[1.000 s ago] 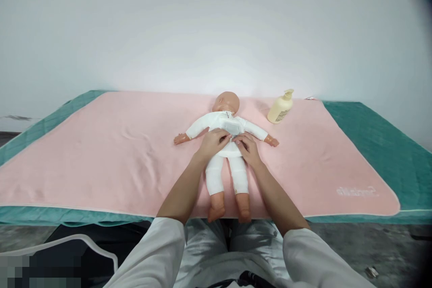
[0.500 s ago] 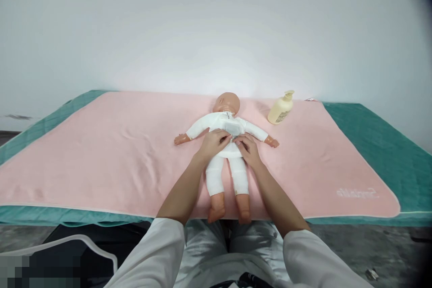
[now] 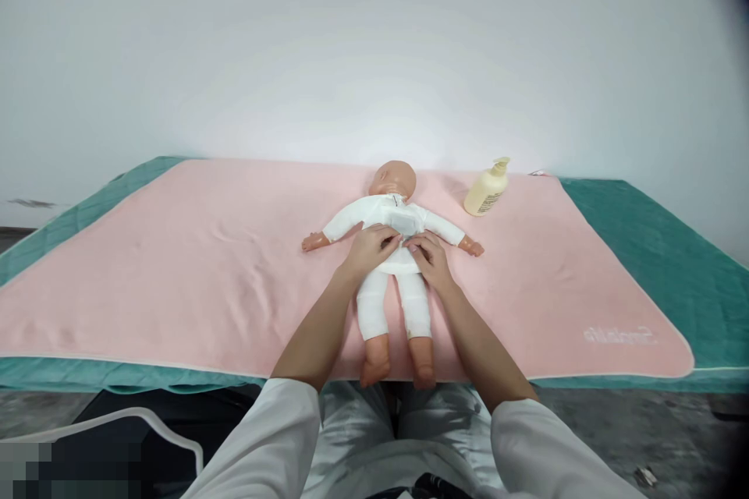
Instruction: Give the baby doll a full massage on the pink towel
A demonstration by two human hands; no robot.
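A baby doll (image 3: 380,210) with a white cloth body lies on a pink blanket (image 3: 193,265), its head toward the wall and its feet at the near edge. On its torso is a pale rectangular patch (image 3: 403,223). My left hand (image 3: 374,246) rests on the left of the doll's belly, fingers bent and pressed together near the patch's lower edge. My right hand (image 3: 430,256) is curled on the other side, its fingertips close to those of my left. What the fingertips pinch, if anything, is too small to make out.
A cream pump bottle (image 3: 486,189) stands on the blanket to the right of the doll's head. Green quilted cover (image 3: 672,249) shows around the blanket. Behind is a pale wall (image 3: 374,47). A white curved bar (image 3: 140,412) and dark objects are at the lower left.
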